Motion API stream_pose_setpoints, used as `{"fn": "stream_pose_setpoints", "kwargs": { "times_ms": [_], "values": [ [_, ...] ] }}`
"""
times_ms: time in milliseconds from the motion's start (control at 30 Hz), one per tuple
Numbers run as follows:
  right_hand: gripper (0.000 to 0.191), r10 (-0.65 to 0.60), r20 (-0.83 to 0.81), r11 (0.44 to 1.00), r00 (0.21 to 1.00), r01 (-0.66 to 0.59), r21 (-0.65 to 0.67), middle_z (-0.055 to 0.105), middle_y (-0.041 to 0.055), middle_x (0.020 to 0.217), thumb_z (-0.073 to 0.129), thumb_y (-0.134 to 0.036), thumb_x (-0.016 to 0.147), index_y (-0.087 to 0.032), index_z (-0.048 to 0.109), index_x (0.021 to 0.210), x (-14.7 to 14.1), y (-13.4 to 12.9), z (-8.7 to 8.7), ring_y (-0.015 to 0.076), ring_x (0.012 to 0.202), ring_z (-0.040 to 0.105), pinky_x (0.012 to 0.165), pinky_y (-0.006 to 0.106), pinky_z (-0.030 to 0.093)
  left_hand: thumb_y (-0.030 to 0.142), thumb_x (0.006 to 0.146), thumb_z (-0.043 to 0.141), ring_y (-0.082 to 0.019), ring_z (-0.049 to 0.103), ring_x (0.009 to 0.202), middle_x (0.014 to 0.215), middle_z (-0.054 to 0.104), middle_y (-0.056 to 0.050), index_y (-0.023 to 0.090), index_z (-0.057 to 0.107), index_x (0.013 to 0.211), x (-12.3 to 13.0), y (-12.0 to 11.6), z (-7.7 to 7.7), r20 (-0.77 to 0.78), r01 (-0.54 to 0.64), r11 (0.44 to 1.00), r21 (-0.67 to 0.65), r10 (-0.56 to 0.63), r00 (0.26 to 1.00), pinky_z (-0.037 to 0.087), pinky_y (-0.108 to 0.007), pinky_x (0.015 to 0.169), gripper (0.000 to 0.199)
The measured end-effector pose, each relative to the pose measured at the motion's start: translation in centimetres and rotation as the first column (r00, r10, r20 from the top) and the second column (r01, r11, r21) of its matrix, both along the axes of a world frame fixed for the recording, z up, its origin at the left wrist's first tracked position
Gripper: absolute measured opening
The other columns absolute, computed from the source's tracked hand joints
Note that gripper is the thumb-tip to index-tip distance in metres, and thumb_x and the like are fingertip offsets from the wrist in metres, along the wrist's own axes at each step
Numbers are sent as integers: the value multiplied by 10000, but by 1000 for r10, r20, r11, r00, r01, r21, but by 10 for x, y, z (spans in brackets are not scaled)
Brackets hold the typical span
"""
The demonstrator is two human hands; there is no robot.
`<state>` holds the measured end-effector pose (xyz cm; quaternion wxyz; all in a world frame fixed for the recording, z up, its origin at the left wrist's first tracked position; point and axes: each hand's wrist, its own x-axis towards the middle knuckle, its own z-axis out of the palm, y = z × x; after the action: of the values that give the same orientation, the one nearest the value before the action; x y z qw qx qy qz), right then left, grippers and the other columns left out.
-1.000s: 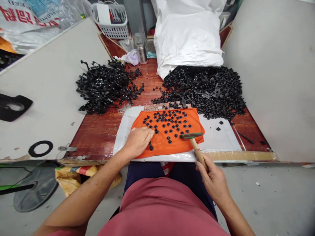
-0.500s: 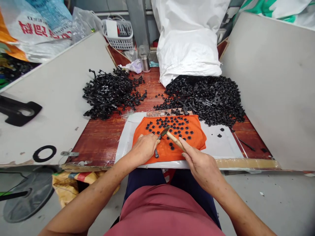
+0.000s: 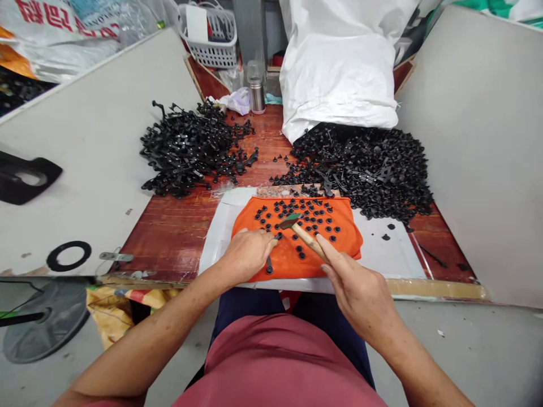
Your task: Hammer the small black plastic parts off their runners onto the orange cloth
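Note:
My right hand (image 3: 358, 285) grips the wooden handle of a hammer (image 3: 309, 242). The hammer's dark, greenish head is above the orange cloth (image 3: 250, 226), just right of my left fingertips. My left hand (image 3: 248, 254) is closed on a small black plastic piece (image 3: 279, 236) whose round end shows past the fingertips. A black strip with a round end (image 3: 269, 265) emerges below that hand; whether it belongs to the held piece is hidden. Several round black plastic studs (image 3: 301, 255) stand on the cloth, many in loose rows beyond the hammer.
Black plastic parts form a pile (image 3: 190, 150) at the left and a bigger pile (image 3: 369, 169) at the right, below a white sack (image 3: 339, 73). A steel flask (image 3: 257, 96) and grey basket (image 3: 212, 51) are at the back. Pale panels (image 3: 479, 141) flank the table.
The hammer head has risen off the spot by my left fingertips and turned slightly. My left hand stays at nearly the same place on the cloth. The whole view has shifted a little.

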<state>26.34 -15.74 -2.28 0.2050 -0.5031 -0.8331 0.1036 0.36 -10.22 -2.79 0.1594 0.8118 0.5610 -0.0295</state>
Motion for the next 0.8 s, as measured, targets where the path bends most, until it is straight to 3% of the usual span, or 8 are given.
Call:
{"fn": "stream_pose_setpoints", "kwargs": {
  "times_ms": [167, 333, 467, 600, 667, 733, 800],
  "values": [
    [564, 10, 142, 999, 990, -3, -52, 767, 52, 972, 418, -221, 1066, -289, 365, 1623, -4, -2, -6, 190, 657, 724, 624, 290, 601, 322, 1071, 359, -256, 718, 929, 1013, 774, -107, 172, 720, 958, 0, 2, 1, 9, -15, 999, -29, 15, 1000, 467, -376, 837, 407],
    [590, -64, 116, 997, 991, 68, -29, 771, 64, 1001, 404, -220, 1068, -288, 310, 1647, -7, -5, -15, 183, 713, 733, 690, 279, 605, 326, 1075, 339, -260, 709, 955, 1029, 772, -106, 169, 720, 960, 1, 0, 0, -3, -11, 1000, -18, 11, 1000, 460, -383, 850, 428],
    [580, -25, 305, 995, 952, 52, -83, 777, 53, 920, 470, -215, 1038, -275, 397, 1610, -14, -4, -12, 192, 650, 731, 609, 267, 587, 316, 1071, 334, -256, 692, 932, 1011, 755, -111, 162, 716, 966, 3, -1, -1, 3, -18, 999, -33, 18, 1000, 462, -386, 849, 425],
    [570, -21, 333, 996, 943, 48, -73, 783, 77, 965, 456, -222, 1045, -259, 397, 1611, -16, -1, -8, 199, 672, 742, 602, 268, 582, 297, 1063, 316, -232, 655, 962, 1008, 706, -105, 171, 704, 998, -8, -4, 5, 175, 8, 1000, 14, -11, 985, 482, -372, 897, 413],
    [550, -27, 315, 996, 949, 51, -67, 785, 78, 955, 441, -232, 1054, -254, 411, 1603, -15, -1, -9, 202, 684, 747, 617, 274, 589, 295, 1044, 351, -232, 627, 1056, 1083, 686, -106, 184, 693, 1077, -20, -12, 10, 301, -97, 986, 138, 52, 952, 474, -379, 980, 361],
    [538, -33, 288, 997, 957, 53, -64, 787, 77, 942, 437, -236, 1057, -250, 422, 1594, -14, -2, -11, 205, 707, 754, 633, 277, 598, 315, 1024, 391, -234, 615, 1107, 1128, 682, -99, 200, 677, 1105, -33, -26, 14, 418, -314, 917, 247, 192, 888, 463, -387, 1025, 319],
    [545, -34, 266, 997, 963, 52, -58, 791, 70, 934, 446, -231, 1052, -255, 414, 1595, -13, -3, -13, 205, 713, 759, 629, 273, 601, 366, 1017, 417, -214, 658, 985, 1029, 708, -72, 205, 651, 1099, -41, -46, 13, 541, -517, 836, 184, 352, 763, 506, -363, 935, 296]
  ]
}}
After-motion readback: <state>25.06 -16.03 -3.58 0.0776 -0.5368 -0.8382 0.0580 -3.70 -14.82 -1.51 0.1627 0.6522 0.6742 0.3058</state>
